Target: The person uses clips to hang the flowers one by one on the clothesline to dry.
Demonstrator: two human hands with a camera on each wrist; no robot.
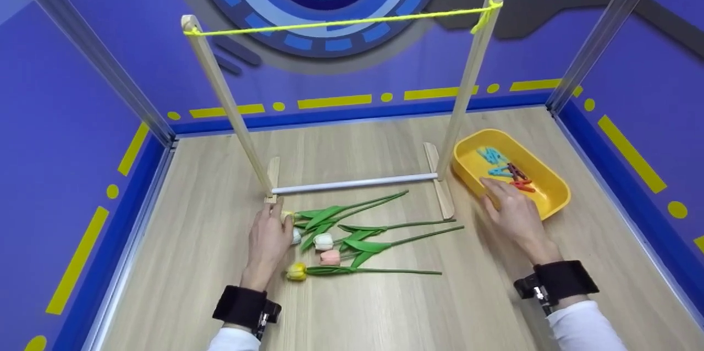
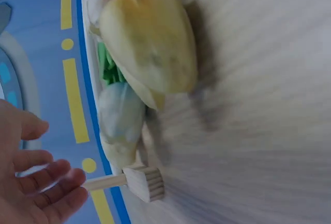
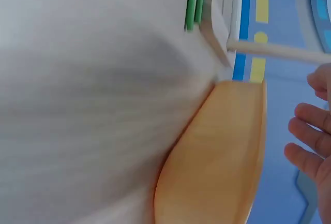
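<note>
My left hand (image 1: 268,238) is over the blossom ends of several artificial tulips, close to the left foot of a wooden stand, its fingers loosely bent and holding nothing. Partly behind this hand are a yellow tulip (image 1: 288,215) and a pale blue one (image 2: 122,113). Lower down lie a white tulip (image 1: 324,241), a pink tulip (image 1: 330,257) and another yellow tulip (image 1: 296,271), stems pointing right. My right hand (image 1: 514,216) hovers at the near left rim of a yellow tray (image 1: 558,195), fingers relaxed. Inside are light blue clothespins (image 1: 491,155), a red clothespin (image 1: 522,185) and a dark one (image 1: 516,171).
Two wooden posts (image 1: 228,106) rise from the stand, with a yellow string (image 1: 341,22) tied between their tops. A white rod (image 1: 355,183) joins them near the wooden tabletop (image 1: 385,318). Blue panels (image 1: 352,81) enclose the back and sides.
</note>
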